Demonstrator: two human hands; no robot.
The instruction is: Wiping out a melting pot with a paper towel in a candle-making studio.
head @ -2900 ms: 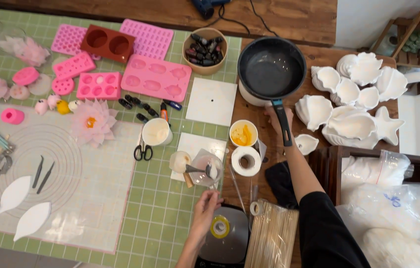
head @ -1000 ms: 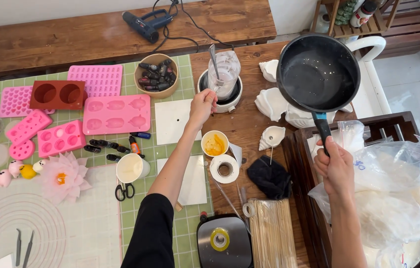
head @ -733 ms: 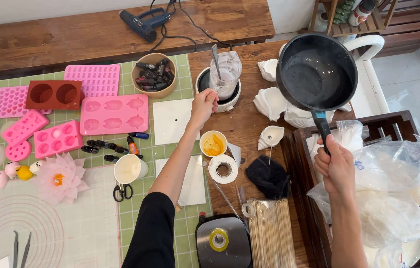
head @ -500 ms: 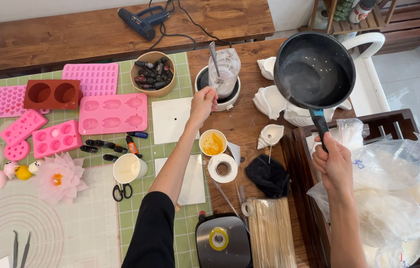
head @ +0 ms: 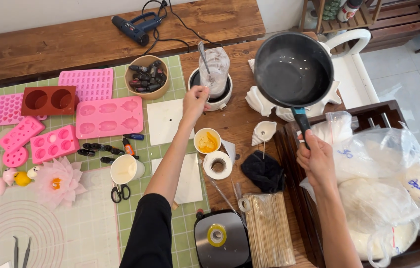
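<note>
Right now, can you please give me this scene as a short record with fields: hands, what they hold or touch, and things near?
left hand: reaching to the white pot, fingers at its rim
in the pot: clear cup with a metal stick
right hand: gripping the pan by its handle, pan lifted
pan inside: looks empty
below the pan: white shell shapes
near left hand: bowl of small bottles, pink moulds
surface: wooden table, green mat

Pink silicone moulds point(head: 109, 116) spread over the green cutting mat point(head: 170, 226), brown two-cavity mould point(head: 49, 100) among them. Blue heat gun point(head: 137, 26) up on the wooden bench (cable trailing). Bundle of wooden skewers point(head: 269, 231) down front, beside scissors point(head: 117, 192).
</note>
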